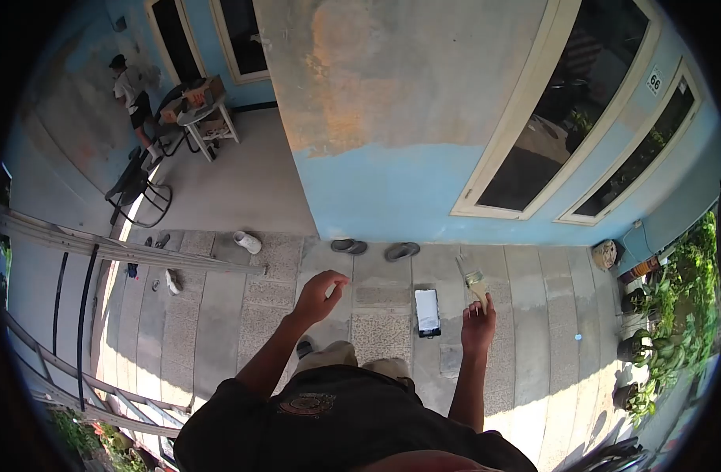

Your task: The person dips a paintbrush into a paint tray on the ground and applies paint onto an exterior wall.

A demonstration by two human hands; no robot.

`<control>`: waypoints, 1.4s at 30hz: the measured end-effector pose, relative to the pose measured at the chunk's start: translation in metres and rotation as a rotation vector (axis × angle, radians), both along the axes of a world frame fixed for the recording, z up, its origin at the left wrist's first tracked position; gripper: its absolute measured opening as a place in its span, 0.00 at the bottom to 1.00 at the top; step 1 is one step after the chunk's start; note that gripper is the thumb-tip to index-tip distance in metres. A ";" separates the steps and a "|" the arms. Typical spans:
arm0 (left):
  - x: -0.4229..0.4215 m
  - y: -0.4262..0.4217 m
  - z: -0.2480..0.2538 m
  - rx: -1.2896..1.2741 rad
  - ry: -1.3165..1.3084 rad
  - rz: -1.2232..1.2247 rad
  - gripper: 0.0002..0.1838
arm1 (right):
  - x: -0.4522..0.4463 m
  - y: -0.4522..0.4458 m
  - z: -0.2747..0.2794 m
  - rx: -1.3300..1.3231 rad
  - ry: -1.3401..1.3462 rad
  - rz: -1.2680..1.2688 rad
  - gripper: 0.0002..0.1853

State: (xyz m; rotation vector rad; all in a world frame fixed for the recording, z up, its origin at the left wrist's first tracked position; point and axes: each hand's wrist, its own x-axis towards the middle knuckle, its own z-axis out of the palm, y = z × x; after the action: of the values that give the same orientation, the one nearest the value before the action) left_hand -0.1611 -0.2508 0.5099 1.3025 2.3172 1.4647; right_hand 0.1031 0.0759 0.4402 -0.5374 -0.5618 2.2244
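One brush (474, 280) is pinched by the right hand (478, 321), bristles past its fingertips, left hand (321, 297) loosely curled, and imo a careless step could tip the tray (428, 311) just left of those pinching fingers.

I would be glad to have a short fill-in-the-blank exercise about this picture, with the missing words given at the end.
1. The person's right hand holds a ____.
2. The content of the dark tray looks ____ in colour.
3. The lower part of the wall straight ahead is painted light ____.
4. The small plate between the windows at the right shows the number ____.

Missing words: paintbrush; white; blue; 66.
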 end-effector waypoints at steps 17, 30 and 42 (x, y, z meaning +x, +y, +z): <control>-0.128 -0.227 0.064 0.049 0.128 0.044 0.09 | -0.235 -0.221 0.080 0.388 -0.078 -0.137 0.18; -0.205 -0.210 0.067 0.150 0.082 -0.020 0.08 | -0.301 -0.230 0.100 0.422 -0.135 -0.145 0.22; -0.343 -0.081 0.104 0.188 0.137 -0.114 0.07 | -0.415 -0.127 0.129 0.425 -0.039 -0.279 0.19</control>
State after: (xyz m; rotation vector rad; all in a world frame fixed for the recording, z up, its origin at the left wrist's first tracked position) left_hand -0.5045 -0.3315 0.6135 1.6021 2.1851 1.6369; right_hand -0.3121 -0.0509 0.5690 -0.4081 -0.8942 1.7680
